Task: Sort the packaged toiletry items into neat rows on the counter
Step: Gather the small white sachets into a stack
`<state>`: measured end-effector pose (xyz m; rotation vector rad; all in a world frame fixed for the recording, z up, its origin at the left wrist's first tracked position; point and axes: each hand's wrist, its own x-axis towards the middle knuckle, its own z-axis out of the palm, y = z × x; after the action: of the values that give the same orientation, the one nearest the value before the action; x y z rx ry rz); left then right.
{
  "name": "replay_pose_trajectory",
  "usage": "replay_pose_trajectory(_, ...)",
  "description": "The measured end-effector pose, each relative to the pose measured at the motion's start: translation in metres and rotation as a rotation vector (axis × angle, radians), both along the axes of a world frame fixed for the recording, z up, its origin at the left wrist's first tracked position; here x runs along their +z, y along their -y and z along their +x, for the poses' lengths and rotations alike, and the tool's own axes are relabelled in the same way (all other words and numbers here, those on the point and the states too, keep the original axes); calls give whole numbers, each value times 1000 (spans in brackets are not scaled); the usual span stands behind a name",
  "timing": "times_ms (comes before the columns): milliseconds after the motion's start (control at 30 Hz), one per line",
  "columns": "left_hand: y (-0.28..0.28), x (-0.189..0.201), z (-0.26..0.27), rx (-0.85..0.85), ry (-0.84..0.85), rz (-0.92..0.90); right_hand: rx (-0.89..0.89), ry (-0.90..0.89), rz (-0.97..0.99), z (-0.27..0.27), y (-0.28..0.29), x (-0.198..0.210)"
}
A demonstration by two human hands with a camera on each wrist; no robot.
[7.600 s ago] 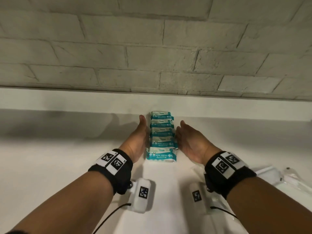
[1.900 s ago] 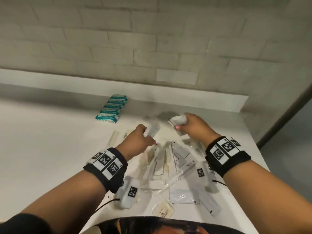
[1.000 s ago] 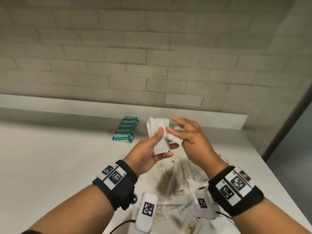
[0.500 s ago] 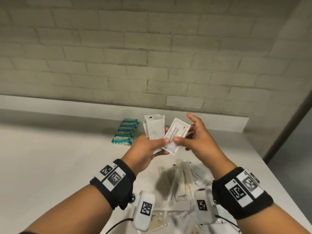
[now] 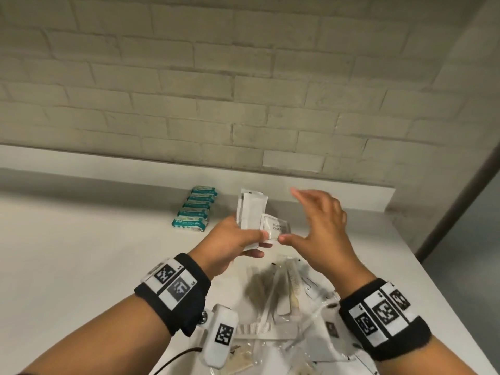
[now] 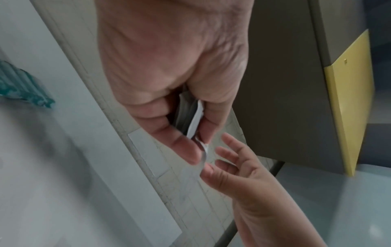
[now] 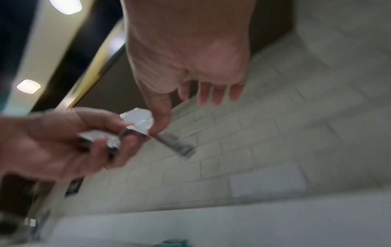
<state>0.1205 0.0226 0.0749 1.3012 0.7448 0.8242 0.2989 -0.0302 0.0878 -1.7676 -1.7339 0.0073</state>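
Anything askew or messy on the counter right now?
Yes. The clear-wrapped items near the counter's front edge lie in a loose, overlapping heap, unsorted. By contrast, the teal wipe packs form a tidy row by the back ledge. The left hand grips white sachets, one poking out crooked.

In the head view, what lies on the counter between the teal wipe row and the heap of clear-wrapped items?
Nothing: the counter between the wipe packs and the heap is bare in the head view.
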Motion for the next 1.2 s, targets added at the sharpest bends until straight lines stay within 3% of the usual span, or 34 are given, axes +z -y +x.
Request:
replay_pose_trajectory(33, 0, 0, 0, -14, -1, -8, 76, 47, -102, 2, -1, 1)
replay_pose_trajectory(100, 2, -1, 0, -35, 23, -39, 218, -200, -300, 1, -1, 0)
replay_pose_trajectory(267, 3, -1, -2, -49, 102, -129, 388, -583, -446, -2, -1, -9)
replay_pose_trajectory(400, -1, 2, -5, -46, 246, -250, 248, -777, -277, -4, -5, -8)
replay_pose_trajectory(533, -1, 0, -6, -30, 116, -167, 261, -1129, -185, -3, -11, 2)
replay_pose_trajectory(633, 2, 0, -2, -27, 51, -104, 332, -1231, -236, -13, -11, 6)
replay_pose_trajectory(733, 2, -1, -2, 10, 37, -105, 287, -1190, -247, -19, -12, 7)
replay_pose_trajectory(800, 2, -3, -3, 35, 62, -151, 219, -1048, -71, -15, -15, 7)
replay_pose_trajectory(833, 1, -3, -4, 47, 89, -187, 223, -903, 87, -12, -16, 7)
replay_pose_trajectory(900, -1, -3, -5, 76, 187, -270, 330, -378, 340, -1, -16, 4)
replay_pose_trajectory(967, -3, -3, -7, 117, 259, -288, 426, 186, 377, 5, -15, -2)
replay_pose_trajectory(1000, -6, -3, -8, 141, 257, -268, 442, 310, 343, 7, -14, -7)
replay_pose_trajectory(1033, -8, -4, -9, 168, 237, -242, 436, 308, 296, 9, -14, -12)
replay_pose_trajectory(1133, -12, -7, -10, 233, 199, -192, 329, -63, 122, 12, -12, -18)
replay_pose_trajectory(1200, -14, -9, -10, 260, 203, -174, 203, -194, -13, 14, -12, -15)
